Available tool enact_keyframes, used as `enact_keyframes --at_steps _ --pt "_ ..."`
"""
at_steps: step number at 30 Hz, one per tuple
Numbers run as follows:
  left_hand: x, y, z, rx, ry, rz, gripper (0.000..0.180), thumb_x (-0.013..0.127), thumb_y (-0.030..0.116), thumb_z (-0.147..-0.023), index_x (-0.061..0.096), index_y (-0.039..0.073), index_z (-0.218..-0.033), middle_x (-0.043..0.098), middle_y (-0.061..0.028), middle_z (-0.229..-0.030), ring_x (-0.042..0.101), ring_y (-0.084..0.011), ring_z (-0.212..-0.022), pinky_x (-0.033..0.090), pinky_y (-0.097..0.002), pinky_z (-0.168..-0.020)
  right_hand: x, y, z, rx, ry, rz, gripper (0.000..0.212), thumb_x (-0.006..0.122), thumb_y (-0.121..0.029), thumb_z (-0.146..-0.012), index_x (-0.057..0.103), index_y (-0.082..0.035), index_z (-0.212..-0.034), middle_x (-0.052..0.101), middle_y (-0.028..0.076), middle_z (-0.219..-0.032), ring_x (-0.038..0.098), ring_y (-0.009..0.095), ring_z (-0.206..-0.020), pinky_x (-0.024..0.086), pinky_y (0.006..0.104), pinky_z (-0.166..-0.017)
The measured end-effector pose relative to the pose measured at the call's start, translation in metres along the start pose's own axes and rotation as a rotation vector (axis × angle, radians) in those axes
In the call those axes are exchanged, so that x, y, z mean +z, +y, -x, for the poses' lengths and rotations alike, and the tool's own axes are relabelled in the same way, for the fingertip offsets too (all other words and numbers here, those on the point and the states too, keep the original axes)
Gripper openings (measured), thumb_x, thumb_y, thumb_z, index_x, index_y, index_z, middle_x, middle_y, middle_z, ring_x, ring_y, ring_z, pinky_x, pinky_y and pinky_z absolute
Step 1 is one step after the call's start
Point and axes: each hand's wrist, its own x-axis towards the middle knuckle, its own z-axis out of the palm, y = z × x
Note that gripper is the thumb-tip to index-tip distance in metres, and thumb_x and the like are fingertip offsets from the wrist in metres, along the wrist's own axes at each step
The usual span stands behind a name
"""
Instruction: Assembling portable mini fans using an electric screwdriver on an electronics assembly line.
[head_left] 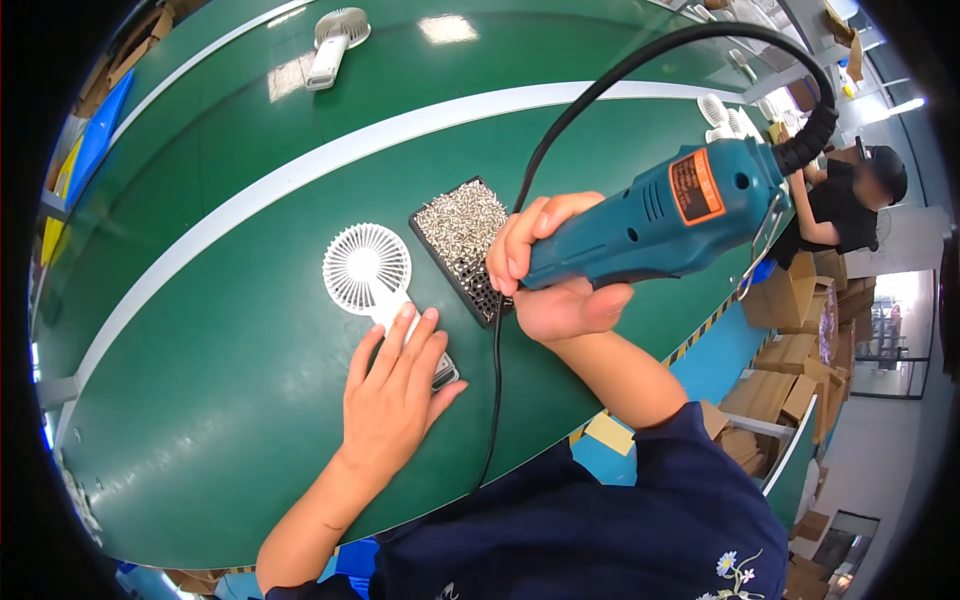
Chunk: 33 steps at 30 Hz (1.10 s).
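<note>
A white handheld fan (367, 268) lies on the green tabletop with its round grille toward the far left. My left hand (392, 395) rests on the fan's handle, palm down, fingers stretched out and partly covering it. My right hand (565, 270) is wrapped round the front end of a teal electric screwdriver (655, 215); its tip is hidden behind the hand. Just beyond and left of that hand is a black tray (447, 262) with many small silver screws (462, 222) piled on it. Some holes show bare at its near end.
The screwdriver's black cable (690, 32) arcs overhead; a thin black cord (496, 400) runs to the table's near edge. Another white fan (335, 45) lies beyond a pale strip (400, 128). More fans (722, 115) are at far right, near a co-worker (850, 200) and cardboard boxes (785, 295).
</note>
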Motion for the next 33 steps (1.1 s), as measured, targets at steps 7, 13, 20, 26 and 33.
enact_keyframes --at_steps 7,13,20,26,33 --pt "0.001 -0.004 -0.001 -0.05 0.032 0.047 0.057 0.078 0.027 -0.075 0.055 0.002 -0.12 0.06 -0.0097 -0.13 0.05 -0.0284 -0.13 0.04 -0.0453 -0.101 -0.003 0.008 0.005 0.022 0.055 -0.025 0.08 0.046 -0.084 -0.078 0.042 -0.006 -0.1 0.048 0.007 -0.067 0.048 0.015 -0.048 0.042 0.0286 -0.042" --pt "0.002 -0.004 -0.001 -0.054 0.044 0.052 0.063 0.079 0.025 -0.074 0.052 0.001 -0.126 0.061 -0.0085 -0.128 0.051 -0.0271 -0.129 0.041 -0.0448 -0.1 -0.004 0.01 0.005 0.016 0.098 -0.009 0.082 0.044 -0.085 -0.078 0.043 -0.006 -0.1 0.049 0.007 -0.066 0.048 0.016 -0.048 0.043 0.0288 -0.041" --pt "0.002 -0.003 0.0 -0.068 0.042 0.068 0.064 0.079 0.024 -0.074 0.052 0.001 -0.127 0.061 -0.0078 -0.128 0.049 -0.026 -0.132 0.039 -0.0468 -0.1 -0.003 0.01 0.005 0.009 0.103 -0.045 0.082 0.044 -0.084 -0.078 0.044 -0.005 -0.1 0.049 0.007 -0.065 0.048 0.016 -0.047 0.043 0.0288 -0.04" --pt "0.002 -0.004 -0.001 -0.07 0.039 0.094 0.063 0.079 0.023 -0.074 0.052 0.001 -0.127 0.061 -0.009 -0.128 0.048 -0.0266 -0.133 0.04 -0.0465 -0.099 -0.002 0.012 0.004 -0.001 0.137 -0.044 0.083 0.042 -0.085 -0.078 0.045 -0.005 -0.1 0.048 0.007 -0.064 0.046 0.015 -0.045 0.042 0.0285 -0.039" --pt "0.0 -0.004 0.0 -0.081 0.034 0.131 0.061 0.079 0.02 -0.075 0.052 0.001 -0.127 0.061 -0.0103 -0.128 0.047 -0.0278 -0.133 0.04 -0.0462 -0.096 0.001 0.013 0.003 0.022 0.164 0.009 0.082 0.042 -0.085 -0.078 0.044 -0.006 -0.098 0.047 0.007 -0.063 0.045 0.015 -0.044 0.041 0.0279 -0.038"
